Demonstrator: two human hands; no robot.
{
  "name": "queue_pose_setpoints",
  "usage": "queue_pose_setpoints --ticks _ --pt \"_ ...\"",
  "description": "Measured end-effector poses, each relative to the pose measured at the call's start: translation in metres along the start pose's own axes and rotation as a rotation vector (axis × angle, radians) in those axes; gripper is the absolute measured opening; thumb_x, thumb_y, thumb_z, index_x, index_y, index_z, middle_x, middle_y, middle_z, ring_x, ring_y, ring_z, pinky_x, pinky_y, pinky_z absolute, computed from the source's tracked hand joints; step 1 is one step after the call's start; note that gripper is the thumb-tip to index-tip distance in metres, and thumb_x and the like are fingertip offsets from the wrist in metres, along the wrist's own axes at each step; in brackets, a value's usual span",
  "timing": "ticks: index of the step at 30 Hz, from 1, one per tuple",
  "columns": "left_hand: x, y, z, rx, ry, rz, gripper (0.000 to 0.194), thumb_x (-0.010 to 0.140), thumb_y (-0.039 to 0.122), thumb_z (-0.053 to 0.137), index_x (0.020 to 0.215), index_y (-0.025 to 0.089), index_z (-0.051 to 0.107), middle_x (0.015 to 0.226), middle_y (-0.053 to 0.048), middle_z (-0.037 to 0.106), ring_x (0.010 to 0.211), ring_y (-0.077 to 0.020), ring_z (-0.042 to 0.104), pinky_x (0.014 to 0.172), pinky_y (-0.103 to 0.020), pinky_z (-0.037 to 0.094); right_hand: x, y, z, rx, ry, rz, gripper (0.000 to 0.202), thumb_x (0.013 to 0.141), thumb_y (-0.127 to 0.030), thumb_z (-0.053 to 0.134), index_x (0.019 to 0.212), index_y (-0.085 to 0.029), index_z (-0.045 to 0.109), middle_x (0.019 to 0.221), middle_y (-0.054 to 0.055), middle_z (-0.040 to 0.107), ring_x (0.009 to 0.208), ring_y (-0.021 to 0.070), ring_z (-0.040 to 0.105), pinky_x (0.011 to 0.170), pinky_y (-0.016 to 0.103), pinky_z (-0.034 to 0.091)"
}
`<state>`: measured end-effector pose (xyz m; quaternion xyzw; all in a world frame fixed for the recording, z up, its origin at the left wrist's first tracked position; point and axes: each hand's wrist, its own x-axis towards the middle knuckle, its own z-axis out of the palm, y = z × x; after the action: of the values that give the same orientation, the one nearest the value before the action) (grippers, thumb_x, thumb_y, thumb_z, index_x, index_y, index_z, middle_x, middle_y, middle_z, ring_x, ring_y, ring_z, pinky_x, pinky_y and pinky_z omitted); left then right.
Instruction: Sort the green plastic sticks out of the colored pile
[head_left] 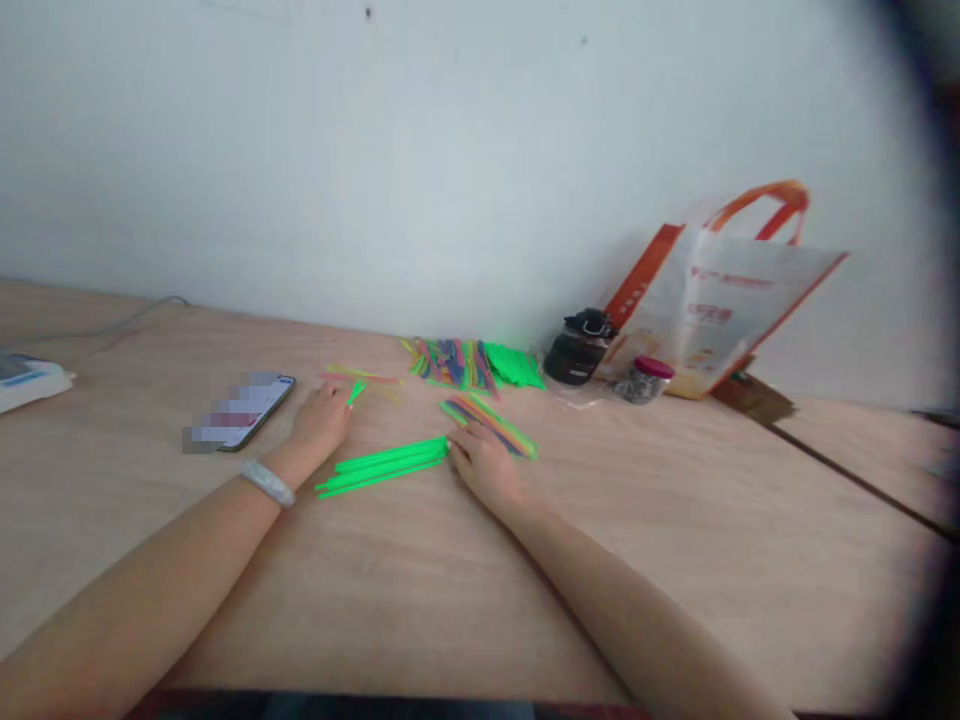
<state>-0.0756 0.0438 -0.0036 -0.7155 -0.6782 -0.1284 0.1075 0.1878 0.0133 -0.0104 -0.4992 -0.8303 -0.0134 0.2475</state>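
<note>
My left hand (326, 412) is closed on a short green strip (357, 392), whose ends stick out past the fingertips. Beside those fingers lie thin yellow and pink strips (367, 378). Long green strips (390, 465) lie side by side between my hands, and the closed fingers of my right hand (480, 460) pinch their right end. A bundle of multicoloured strips (499, 425) lies just behind my right hand, partly covered by it.
Piles of multicoloured strips (454, 362) and green strips (514, 365) lie near the wall. Right of them stand a black bottle (576, 352), a jar with a red lid (643, 382) and a bag (720, 300). A phone (251, 412) lies left.
</note>
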Motion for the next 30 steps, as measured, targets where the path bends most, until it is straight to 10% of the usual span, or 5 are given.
queue_pose_setpoints --ticks 6,13,19,30 --pt "0.003 -0.003 -0.003 0.025 -0.015 0.034 0.027 0.089 0.018 0.038 0.095 0.011 0.063 0.098 -0.013 0.061 0.092 -0.0229 0.058 0.081 -0.033 0.046 0.000 0.002 -0.002 0.130 0.031 0.017 0.022 0.086 -0.017 0.046 0.091 -0.019 0.067 0.091 0.007 0.063 0.090 0.0176 0.057 0.081 0.029 0.043" --pt "-0.016 0.038 -0.016 -0.299 0.134 0.261 0.023 0.089 0.017 0.040 0.100 0.017 0.060 0.098 -0.007 0.057 0.091 -0.0180 0.056 0.080 -0.029 0.047 0.013 0.011 0.006 0.632 0.148 0.289 0.037 0.087 -0.044 0.041 0.069 -0.018 0.059 0.066 0.002 0.058 0.063 0.0150 0.053 0.058 0.027 0.041" --pt "-0.041 0.071 -0.025 -0.417 0.087 0.458 0.020 0.091 0.019 0.041 0.103 0.017 0.056 0.096 -0.006 0.056 0.091 -0.0182 0.055 0.081 -0.031 0.047 0.014 -0.003 0.008 1.091 -0.093 0.402 0.036 0.077 -0.054 0.054 0.073 -0.019 0.057 0.055 -0.003 0.049 0.046 0.0096 0.042 0.044 0.022 0.031" --pt "-0.045 0.075 -0.019 -0.410 0.054 0.479 0.014 0.093 0.020 0.040 0.092 0.018 0.054 0.091 -0.003 0.056 0.085 -0.0167 0.055 0.076 -0.030 0.047 0.007 -0.027 0.006 1.029 -0.153 0.330 0.027 0.080 -0.044 0.054 0.068 -0.020 0.052 0.052 -0.005 0.042 0.045 0.0091 0.038 0.044 0.023 0.028"
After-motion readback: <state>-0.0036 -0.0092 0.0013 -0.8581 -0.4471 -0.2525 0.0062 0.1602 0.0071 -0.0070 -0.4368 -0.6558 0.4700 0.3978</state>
